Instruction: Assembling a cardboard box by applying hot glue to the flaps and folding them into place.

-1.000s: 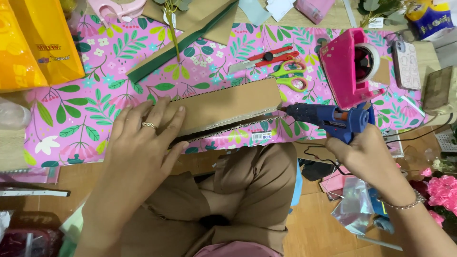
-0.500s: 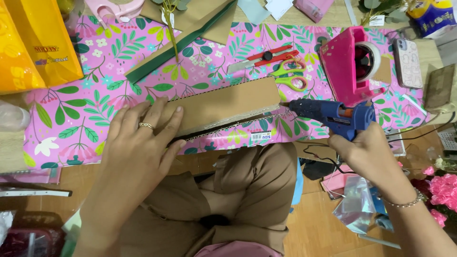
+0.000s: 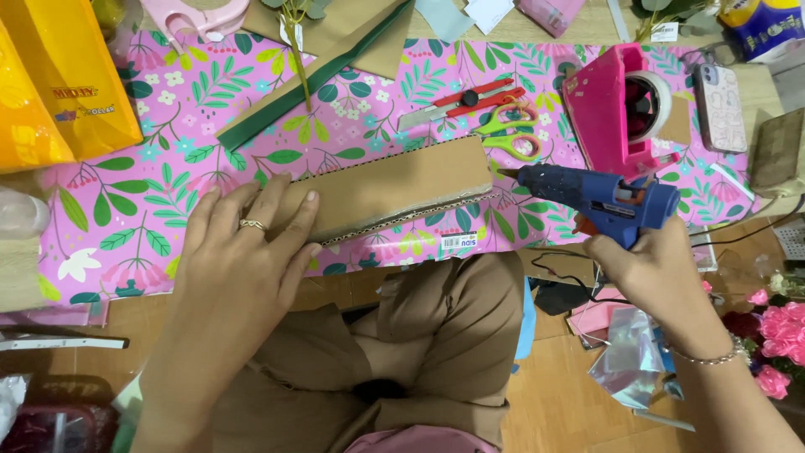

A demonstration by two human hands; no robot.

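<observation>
Gluing step in hand: left hand [image 3: 243,260] pressed flat, unclasped, on the long brown corrugated cardboard strip [image 3: 394,189] lying on pink leaf-print wrapping paper [image 3: 126,176]; right hand [image 3: 650,273], grip closed around the blue glue gun [image 3: 599,200], nozzle at the strip's right end; next likely needs a steady bead along the edge.

Wooden floor [image 3: 553,411] as work surface. Pink floral wrapping paper [image 3: 210,126] spread flat across it, w/ cardboard box [image 3: 394,189] on top, near front edge. Also on paper: green strip [image 3: 302,84] lying diagonal, red cutter [image 3: 465,101] just above green-handled scissors [image 3: 507,134], pink tape dispenser [image 3: 612,109] upright at right. Yellow bags [image 3: 59,84] at left, overlapping paper edge. Phone [image 3: 721,105] face down beyond dispenser. Clear cellophane scraps [image 3: 629,365] and pink flowers [image 3: 784,323] on bare floor at right. Black cord [image 3: 562,273] trailing near paper's front edge.
</observation>
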